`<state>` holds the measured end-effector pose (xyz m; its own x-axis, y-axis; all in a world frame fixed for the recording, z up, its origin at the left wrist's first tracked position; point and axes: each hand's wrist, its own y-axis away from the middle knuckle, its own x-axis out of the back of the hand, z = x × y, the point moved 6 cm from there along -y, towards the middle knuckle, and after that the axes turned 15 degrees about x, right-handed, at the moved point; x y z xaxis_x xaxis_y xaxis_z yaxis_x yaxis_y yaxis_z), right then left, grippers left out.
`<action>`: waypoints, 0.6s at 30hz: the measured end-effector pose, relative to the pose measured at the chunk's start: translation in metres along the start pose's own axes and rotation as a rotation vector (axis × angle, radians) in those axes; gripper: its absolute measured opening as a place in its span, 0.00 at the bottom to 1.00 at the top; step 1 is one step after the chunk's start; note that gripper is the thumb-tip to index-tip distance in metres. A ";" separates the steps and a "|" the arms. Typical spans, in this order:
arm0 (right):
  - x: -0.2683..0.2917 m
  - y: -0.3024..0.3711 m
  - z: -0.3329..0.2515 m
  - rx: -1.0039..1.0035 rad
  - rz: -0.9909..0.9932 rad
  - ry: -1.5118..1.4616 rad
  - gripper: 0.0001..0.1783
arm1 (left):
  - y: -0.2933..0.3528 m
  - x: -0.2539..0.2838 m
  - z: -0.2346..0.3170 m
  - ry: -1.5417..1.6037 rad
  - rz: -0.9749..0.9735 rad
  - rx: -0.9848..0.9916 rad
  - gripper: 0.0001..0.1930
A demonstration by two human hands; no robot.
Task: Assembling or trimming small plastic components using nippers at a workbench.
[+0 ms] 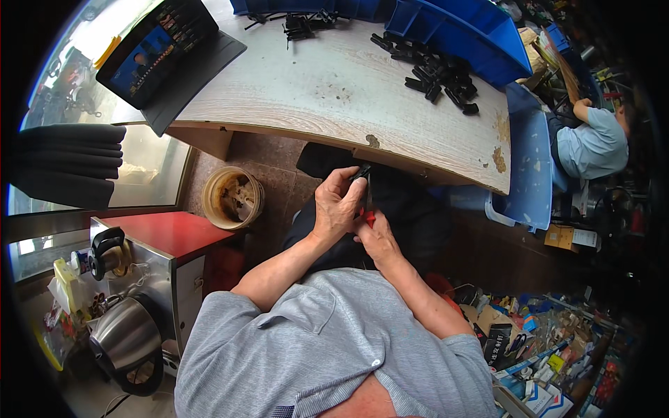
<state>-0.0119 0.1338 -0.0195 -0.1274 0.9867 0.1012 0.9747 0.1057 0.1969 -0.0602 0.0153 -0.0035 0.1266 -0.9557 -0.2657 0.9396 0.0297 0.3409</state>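
Over my lap, just below the table's front edge, my left hand (334, 207) pinches a small black part (362, 171) between thumb and fingers. Its exact kind is too small to make out. My right hand (380, 242) is closed around red-handled pliers (369, 219), whose narrow metal jaws point up to the black part. My left fingers partly hide where the jaws meet it. On the table (293, 90) lies a loose pile of black parts (432, 73) at the right, with a smaller heap of black pieces (300, 26) at the back.
Blue bins (481, 35) line the table's back; a tablet (150, 59) stands at the left. Below are a dirty bucket (233, 198) and a steel kettle (125, 333) by a red-topped cabinet (164, 232). A light-blue crate (529, 188), clutter (550, 348) and another person (592, 143) are at the right.
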 end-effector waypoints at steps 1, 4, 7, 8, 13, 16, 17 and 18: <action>0.000 0.000 0.000 -0.005 0.005 -0.001 0.16 | 0.000 0.000 0.000 -0.005 0.003 -0.006 0.13; 0.001 0.000 0.004 -0.028 -0.008 -0.028 0.14 | 0.002 -0.003 0.001 0.002 0.004 -0.003 0.13; 0.000 0.001 0.003 -0.047 -0.024 -0.068 0.11 | 0.003 -0.004 0.000 0.014 0.008 0.004 0.13; 0.000 0.001 0.001 -0.048 -0.021 -0.084 0.10 | 0.004 -0.005 0.000 0.015 0.012 0.002 0.13; -0.001 0.003 0.006 -0.073 0.008 -0.163 0.10 | 0.006 -0.008 -0.001 0.073 0.003 -0.014 0.12; 0.001 0.004 0.007 -0.095 -0.009 -0.177 0.10 | 0.007 -0.009 -0.002 0.086 -0.005 -0.007 0.12; 0.000 0.005 0.007 -0.120 -0.035 -0.180 0.11 | 0.007 -0.009 -0.002 0.086 -0.006 -0.012 0.12; -0.001 0.006 0.005 -0.121 -0.034 -0.180 0.11 | 0.007 -0.009 -0.003 0.086 -0.007 -0.011 0.12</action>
<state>-0.0054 0.1342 -0.0230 -0.1144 0.9901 -0.0809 0.9400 0.1343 0.3137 -0.0539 0.0245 -0.0014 0.1461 -0.9272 -0.3448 0.9441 0.0266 0.3287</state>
